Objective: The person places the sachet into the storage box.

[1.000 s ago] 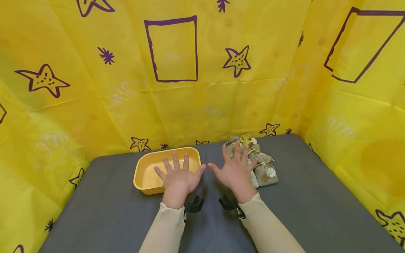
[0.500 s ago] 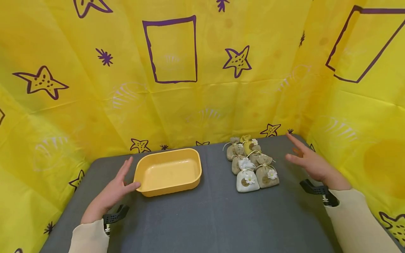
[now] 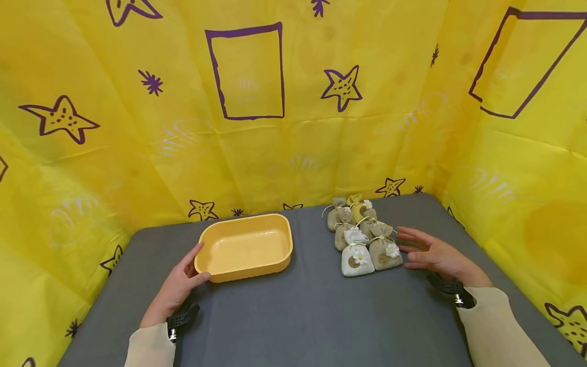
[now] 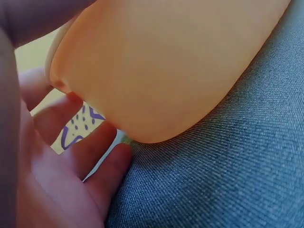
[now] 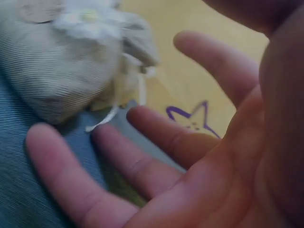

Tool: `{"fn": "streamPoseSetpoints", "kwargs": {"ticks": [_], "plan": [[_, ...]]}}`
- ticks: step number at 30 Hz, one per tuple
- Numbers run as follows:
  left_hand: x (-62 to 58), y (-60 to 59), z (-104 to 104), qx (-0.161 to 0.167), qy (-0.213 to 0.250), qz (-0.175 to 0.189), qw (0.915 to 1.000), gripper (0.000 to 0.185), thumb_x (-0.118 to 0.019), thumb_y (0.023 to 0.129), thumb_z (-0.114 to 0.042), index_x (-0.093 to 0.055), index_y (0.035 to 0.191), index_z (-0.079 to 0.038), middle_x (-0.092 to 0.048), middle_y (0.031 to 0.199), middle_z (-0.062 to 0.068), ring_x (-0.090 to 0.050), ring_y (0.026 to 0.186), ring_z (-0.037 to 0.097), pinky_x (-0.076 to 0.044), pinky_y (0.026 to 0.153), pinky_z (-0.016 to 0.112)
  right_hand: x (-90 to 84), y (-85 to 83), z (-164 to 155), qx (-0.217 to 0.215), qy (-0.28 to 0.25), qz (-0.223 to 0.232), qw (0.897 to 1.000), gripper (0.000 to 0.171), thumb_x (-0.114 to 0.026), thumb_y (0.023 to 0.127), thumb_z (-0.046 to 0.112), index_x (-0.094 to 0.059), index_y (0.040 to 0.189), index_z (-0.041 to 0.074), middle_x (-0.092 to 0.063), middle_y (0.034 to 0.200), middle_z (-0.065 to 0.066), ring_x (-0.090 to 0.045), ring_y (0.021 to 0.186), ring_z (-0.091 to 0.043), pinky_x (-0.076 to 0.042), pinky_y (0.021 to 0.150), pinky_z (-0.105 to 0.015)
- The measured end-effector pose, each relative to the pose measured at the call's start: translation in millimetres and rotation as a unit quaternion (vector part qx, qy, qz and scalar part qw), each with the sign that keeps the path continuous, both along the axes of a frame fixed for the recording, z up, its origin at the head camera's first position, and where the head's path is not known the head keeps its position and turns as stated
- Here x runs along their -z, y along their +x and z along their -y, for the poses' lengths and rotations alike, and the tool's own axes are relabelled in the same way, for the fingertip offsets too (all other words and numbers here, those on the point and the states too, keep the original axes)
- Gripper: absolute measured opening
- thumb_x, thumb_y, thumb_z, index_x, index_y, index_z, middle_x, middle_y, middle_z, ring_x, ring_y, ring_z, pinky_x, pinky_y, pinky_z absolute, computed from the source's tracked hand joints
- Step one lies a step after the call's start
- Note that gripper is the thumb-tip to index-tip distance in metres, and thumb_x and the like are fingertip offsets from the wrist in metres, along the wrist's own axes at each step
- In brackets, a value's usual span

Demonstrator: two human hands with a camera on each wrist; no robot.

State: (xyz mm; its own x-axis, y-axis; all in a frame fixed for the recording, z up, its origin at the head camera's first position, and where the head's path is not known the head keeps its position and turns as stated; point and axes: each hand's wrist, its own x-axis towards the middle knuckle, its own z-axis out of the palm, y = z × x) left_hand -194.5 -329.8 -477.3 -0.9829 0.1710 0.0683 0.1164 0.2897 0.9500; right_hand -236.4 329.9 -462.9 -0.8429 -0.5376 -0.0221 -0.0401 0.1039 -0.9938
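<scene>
A yellow plastic basin stands on the left half of the table. My left hand holds its left end, thumb at the front corner and fingers along the outer side; the left wrist view shows the fingertips against the basin's wall. To the right lies a cluster of several small drawstring sachets, among them a white one and a beige one with a white flower. Beside the beige sachet, my right hand is spread, its fingertips near the cloth and holding nothing.
A dark grey cloth covers the table. Yellow curtains printed with purple starfish and frames enclose it at the back and sides. A yellow sachet lies toward the back of the cluster.
From over the table's middle, both hands spread apart to the sides. Then the left moved in and took hold of the basin's end, while the right came in and down beside the sachets.
</scene>
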Motion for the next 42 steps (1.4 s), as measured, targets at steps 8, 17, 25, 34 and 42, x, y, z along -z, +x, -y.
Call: {"fn": "streamPoseSetpoints", "kwargs": {"ticks": [8,17,25,34,42], "plan": [[3.3,0.0,6,-0.017,-0.020,-0.002,0.9997,0.079,-0.065,0.099,-0.015,-0.016,0.161,-0.014,-0.017,0.162,0.019,-0.041,0.135,0.020,-0.039,0.095,0.013,9.0,-6.2,30,0.042,0.103,-0.070,0.991,0.068,-0.073,0.092,0.012,-0.040,0.152,0.004,-0.032,0.153,-0.026,-0.046,0.125,-0.045,-0.056,0.082,-0.036],[4.0,0.0,3,-0.019,-0.022,0.014,0.9995,0.083,-0.069,0.097,-0.020,-0.017,0.161,-0.014,-0.017,0.162,0.018,-0.041,0.134,0.022,-0.041,0.094,0.014,11.8,-6.0,33,0.078,0.163,-0.109,0.977,0.058,-0.078,0.088,0.015,-0.056,0.140,0.006,-0.053,0.132,-0.023,-0.063,0.086,-0.027,-0.057,0.071,-0.033],[-4.6,0.4,0,-0.016,-0.024,0.011,0.9995,0.083,-0.069,0.096,-0.022,-0.018,0.161,-0.019,-0.015,0.164,0.015,-0.033,0.140,0.037,-0.039,0.094,0.013,7.6,-3.7,30,0.100,0.133,-0.094,0.982,0.043,-0.079,0.085,0.008,-0.060,0.123,-0.001,-0.058,0.087,-0.017,-0.062,0.070,-0.029,-0.058,0.064,-0.040],[-4.6,5.0,-3,-0.010,-0.035,0.011,0.9993,0.081,-0.069,0.096,-0.021,-0.020,0.161,-0.018,-0.016,0.163,0.015,-0.033,0.140,0.035,-0.038,0.094,0.012,11.2,1.3,25,0.065,0.129,-0.121,0.982,0.041,-0.075,0.089,0.006,-0.054,0.124,0.002,-0.051,0.121,-0.028,-0.061,0.080,-0.024,-0.057,0.060,-0.043],[-3.1,6.1,-8,-0.019,-0.037,0.021,0.9989,0.083,-0.070,0.095,-0.025,-0.019,0.161,-0.020,-0.018,0.163,0.014,-0.035,0.139,0.035,-0.039,0.095,0.015,7.7,2.2,21,0.097,0.125,-0.104,0.982,0.054,-0.078,0.087,0.008,-0.057,0.136,0.000,-0.046,0.138,-0.032,-0.066,0.086,-0.029,-0.059,0.064,-0.044]]}}
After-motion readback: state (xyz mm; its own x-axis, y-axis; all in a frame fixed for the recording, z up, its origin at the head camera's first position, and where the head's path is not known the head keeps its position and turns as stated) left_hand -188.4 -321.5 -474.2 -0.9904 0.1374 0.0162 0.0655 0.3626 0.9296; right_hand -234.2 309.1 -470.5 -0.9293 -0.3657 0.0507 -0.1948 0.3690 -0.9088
